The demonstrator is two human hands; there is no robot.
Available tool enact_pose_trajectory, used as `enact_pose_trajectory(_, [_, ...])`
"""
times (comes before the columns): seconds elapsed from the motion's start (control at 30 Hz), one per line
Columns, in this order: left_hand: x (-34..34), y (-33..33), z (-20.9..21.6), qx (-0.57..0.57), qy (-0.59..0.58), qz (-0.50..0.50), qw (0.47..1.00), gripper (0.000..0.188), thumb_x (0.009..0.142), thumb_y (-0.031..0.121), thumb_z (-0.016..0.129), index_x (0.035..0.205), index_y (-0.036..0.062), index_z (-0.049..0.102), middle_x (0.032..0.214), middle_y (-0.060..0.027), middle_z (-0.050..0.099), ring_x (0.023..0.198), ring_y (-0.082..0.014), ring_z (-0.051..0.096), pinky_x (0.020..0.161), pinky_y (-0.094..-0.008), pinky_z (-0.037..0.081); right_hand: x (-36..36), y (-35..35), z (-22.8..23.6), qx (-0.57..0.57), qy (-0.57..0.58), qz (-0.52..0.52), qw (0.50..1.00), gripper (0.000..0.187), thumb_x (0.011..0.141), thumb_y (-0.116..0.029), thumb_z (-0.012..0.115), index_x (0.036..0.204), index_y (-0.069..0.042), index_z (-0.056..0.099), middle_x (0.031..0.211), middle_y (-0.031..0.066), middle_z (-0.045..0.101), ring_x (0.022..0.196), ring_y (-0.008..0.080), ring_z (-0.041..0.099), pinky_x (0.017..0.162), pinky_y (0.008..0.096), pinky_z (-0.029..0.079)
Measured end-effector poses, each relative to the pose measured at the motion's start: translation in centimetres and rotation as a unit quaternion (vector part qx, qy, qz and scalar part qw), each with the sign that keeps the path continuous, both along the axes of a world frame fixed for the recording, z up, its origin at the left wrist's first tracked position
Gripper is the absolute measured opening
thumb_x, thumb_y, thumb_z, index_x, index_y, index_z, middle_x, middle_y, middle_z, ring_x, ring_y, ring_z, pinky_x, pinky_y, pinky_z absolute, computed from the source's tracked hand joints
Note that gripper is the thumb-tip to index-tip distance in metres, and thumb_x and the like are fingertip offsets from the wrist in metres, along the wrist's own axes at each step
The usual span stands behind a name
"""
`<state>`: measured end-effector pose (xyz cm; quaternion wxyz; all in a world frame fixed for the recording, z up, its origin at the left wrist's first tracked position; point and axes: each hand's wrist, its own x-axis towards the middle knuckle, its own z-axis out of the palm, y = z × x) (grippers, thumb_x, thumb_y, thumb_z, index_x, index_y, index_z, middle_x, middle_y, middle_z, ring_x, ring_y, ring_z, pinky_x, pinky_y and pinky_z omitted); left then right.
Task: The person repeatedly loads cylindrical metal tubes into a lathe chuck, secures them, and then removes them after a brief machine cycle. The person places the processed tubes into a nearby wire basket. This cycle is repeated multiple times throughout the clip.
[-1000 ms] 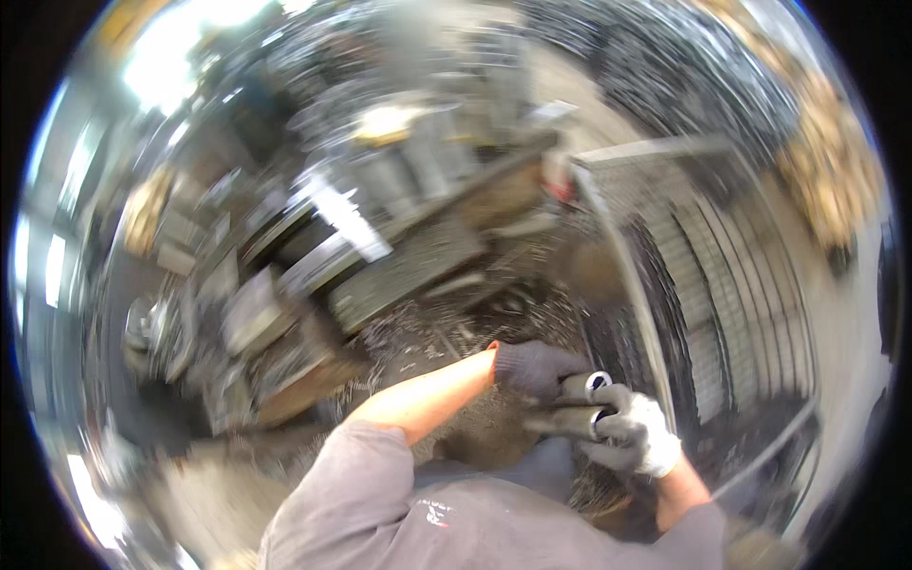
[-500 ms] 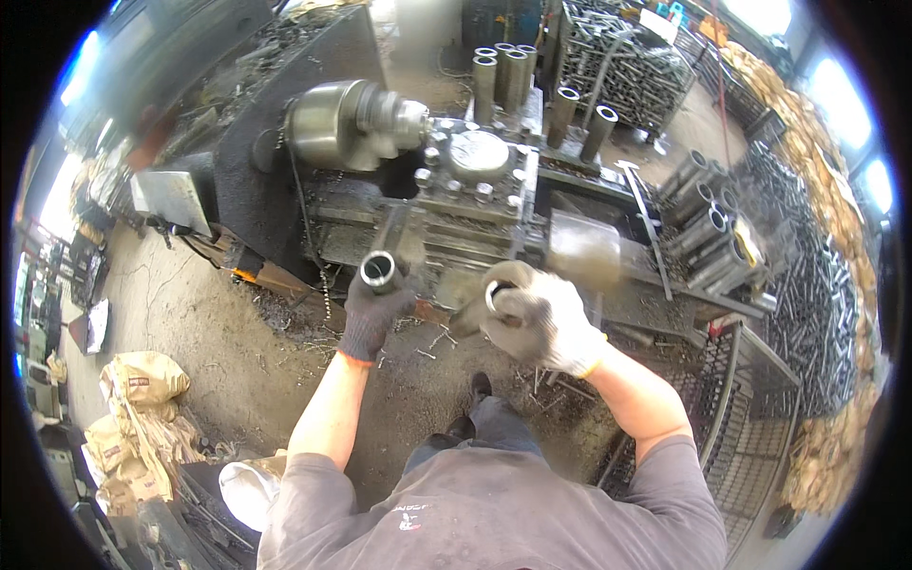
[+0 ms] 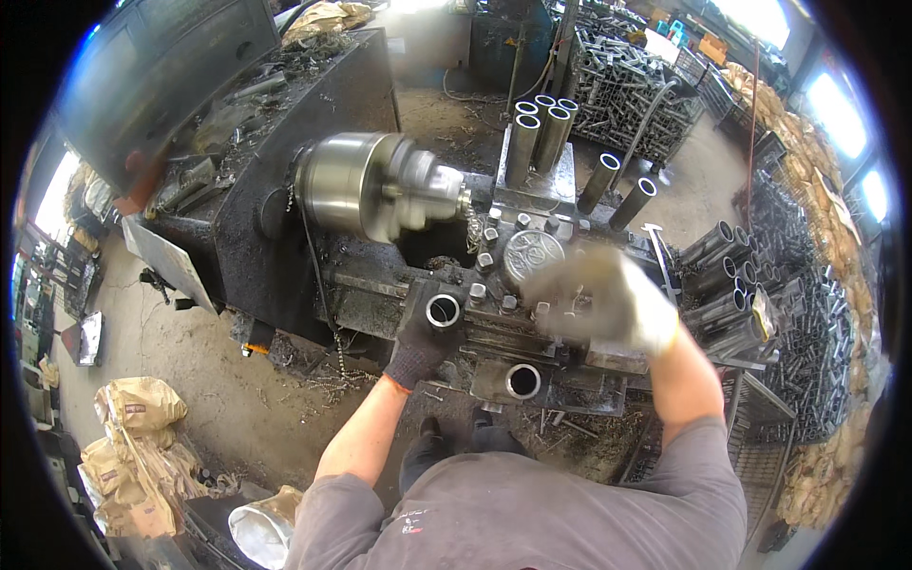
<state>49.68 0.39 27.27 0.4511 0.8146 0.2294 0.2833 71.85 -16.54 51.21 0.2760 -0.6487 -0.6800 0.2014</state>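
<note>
A dark glove with an orange cuff covers my left hand [image 3: 425,348], closed around a short metal tube [image 3: 419,296] whose open end faces up, at the near edge of the lathe. A second metal tube [image 3: 491,381] lies just right of it, low on the lathe's front, with neither hand on it. My right hand [image 3: 603,302], in a pale and dark glove, is smeared by motion over the right side of the square tool post [image 3: 532,256]; its fingers cannot be made out. Left of the tool post, the lathe chuck [image 3: 347,185] has blurred jaws.
Several tubes [image 3: 522,152] stand upright behind the tool post. More tubes [image 3: 722,285] lean in a cluster at right, near a caliper [image 3: 662,261]. Metal parts fill a bin [image 3: 627,90] at the back. Curled chips [image 3: 337,356] hang below the chuck. Brown sacks [image 3: 142,408] lie at left.
My right hand has let go of a tube and moved forward and right to the tool post. My left hand still grips its tube. The view has shifted.
</note>
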Motion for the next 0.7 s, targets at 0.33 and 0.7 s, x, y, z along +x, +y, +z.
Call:
enact_pose_trajectory(0.33, [-6.9,3.5,2.0,-0.057,0.061,-0.058,0.995,0.089,0.083,0.014,0.082,0.161,0.0061,0.039,0.154,-0.0201,0.055,0.143,-0.0346,0.055,0.120,-0.0427,0.045,8.5,23.6,-10.7,-0.435,-0.098,-0.045,0.894,0.040,0.097,-0.037,0.071,0.117,-0.003,0.080,0.110,0.0109,0.080,0.098,0.0264,0.075,0.093,0.0409,0.059])
enact_pose_trajectory(0.7, [-16.6,8.1,-2.9,-0.155,0.055,0.090,0.982,0.052,0.087,0.001,0.073,0.138,0.0009,0.061,0.127,-0.0134,0.071,0.116,-0.0237,0.071,0.105,-0.0368,0.054,12.0,22.4,-11.8,-0.311,0.402,-0.036,0.861,0.026,0.102,-0.021,0.068,0.109,0.003,0.074,0.102,0.0181,0.078,0.098,0.0290,0.079,0.088,0.0406,0.066])
